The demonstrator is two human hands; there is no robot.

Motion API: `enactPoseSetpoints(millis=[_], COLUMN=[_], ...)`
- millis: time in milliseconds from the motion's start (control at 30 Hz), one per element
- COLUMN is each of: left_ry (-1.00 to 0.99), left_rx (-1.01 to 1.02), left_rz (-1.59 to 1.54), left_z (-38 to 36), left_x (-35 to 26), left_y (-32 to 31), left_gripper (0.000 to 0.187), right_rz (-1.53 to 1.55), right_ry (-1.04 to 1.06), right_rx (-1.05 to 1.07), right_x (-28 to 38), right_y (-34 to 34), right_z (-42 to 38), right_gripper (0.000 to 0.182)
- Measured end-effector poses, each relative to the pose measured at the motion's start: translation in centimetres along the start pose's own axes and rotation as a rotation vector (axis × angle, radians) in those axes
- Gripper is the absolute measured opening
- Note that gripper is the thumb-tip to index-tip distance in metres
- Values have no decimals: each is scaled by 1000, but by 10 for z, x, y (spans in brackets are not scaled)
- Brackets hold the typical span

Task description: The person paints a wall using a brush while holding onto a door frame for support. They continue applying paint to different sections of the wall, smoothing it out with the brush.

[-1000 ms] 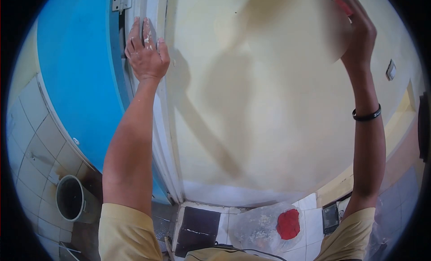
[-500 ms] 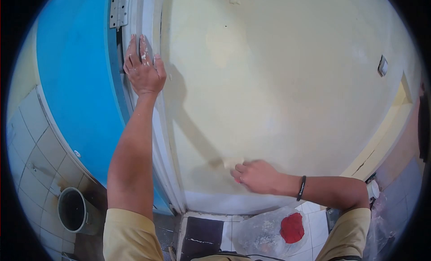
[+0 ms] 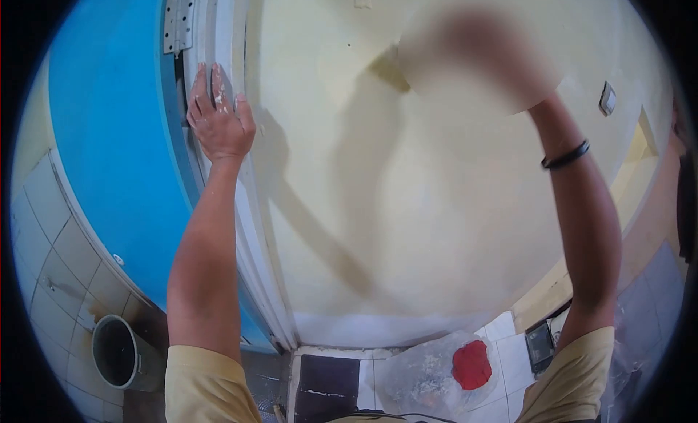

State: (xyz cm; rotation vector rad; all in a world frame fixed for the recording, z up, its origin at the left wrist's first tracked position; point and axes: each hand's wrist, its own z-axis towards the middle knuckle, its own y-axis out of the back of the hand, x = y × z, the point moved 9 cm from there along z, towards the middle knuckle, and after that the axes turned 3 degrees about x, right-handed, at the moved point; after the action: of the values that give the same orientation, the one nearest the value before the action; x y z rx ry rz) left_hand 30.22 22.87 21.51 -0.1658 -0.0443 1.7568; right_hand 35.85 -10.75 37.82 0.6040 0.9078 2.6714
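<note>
My left hand point(image 3: 222, 125) rests with its fingers spread on the white door frame point(image 3: 243, 197), beside the blue door point(image 3: 116, 132) and below a metal hinge point(image 3: 178, 23). White flecks cover some of its fingers. High on the pale yellow wall point(image 3: 443, 205), my right hand point(image 3: 476, 52) is a blur, so neither its fingers nor anything in them can be made out. A black band point(image 3: 566, 155) circles the right wrist. Shadows of both arms fall on the wall.
On the floor at the lower left stands a grey bucket point(image 3: 116, 350). A plastic bag point(image 3: 418, 376) with a red piece point(image 3: 472, 365) on it lies below the wall, near a dark mat point(image 3: 327, 383). A switch point(image 3: 608, 98) is on the right.
My right hand has risen from low on the wall to its upper part. My left hand stays on the door frame, while the view has shifted slightly.
</note>
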Motion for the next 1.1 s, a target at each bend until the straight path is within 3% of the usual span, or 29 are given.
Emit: enactPoseSetpoints(millis=[67, 100, 233, 333, 400, 500, 533, 567, 600, 633, 667, 767, 800, 867, 900, 1100], left_ry=[11, 10, 10, 7, 7, 3, 3, 2, -3, -8, -13, -8, -4, 3, -2, -7], left_rx=[7, 5, 1, 5, 4, 6, 9, 12, 9, 4, 0, 6, 7, 7, 1, 5], left_rz=[16, 14, 13, 27, 35, 28, 23, 17, 18, 18, 18, 15, 13, 9, 6, 20], left_z=[0, 0, 0, -1, -1, 0, 0, 0, 0, 0, 0, 1, 1, 1, 1, 0], left_x=[1, 0, 2, 2, 2, 1, 0, 0, 0, 0, -1, -2, -2, -1, -1, -2], left_y=[-1, -1, -2, -3, -3, -3, -2, -2, -2, -2, -2, 0, 0, -1, 0, 0], left_gripper=[64, 64, 63, 63, 63, 63, 62, 62, 62, 62, 62, 62, 62, 61, 61, 62], right_rz=[-27, 74, -10, -392, -705, -973, -1152, -1077, -1085, -1148, -1239, -1119, -1001, -671, -444, 299], right_ry=[25, 24, 176, 424, 757, 797, 837, 670, 830, 965, 990, 994, 965, 623, 536, 111], right_rx=[39, -14, -175, -518, -567, -311, -234, -103, -76, -109, -26, 78, 127, 276, 201, -110], right_x=[0, 22, 58, 92, 108, 83, 50, 30, 15, 19, 15, 24, 35, 41, 47, -3], right_y=[23, 29, 62, 75, 46, -5, -24, -39, -62, -82, -101, -132, -134, -127, -113, -14], right_z=[23, 27, 41, 21, -2, -15, -18, -23, -42, -68, -89, -139, -148, -143, -137, -70], right_gripper=[20, 11, 11, 6, 8, 10, 19, 23, 28, 16, 34, 37, 29, 22, 11, 23])
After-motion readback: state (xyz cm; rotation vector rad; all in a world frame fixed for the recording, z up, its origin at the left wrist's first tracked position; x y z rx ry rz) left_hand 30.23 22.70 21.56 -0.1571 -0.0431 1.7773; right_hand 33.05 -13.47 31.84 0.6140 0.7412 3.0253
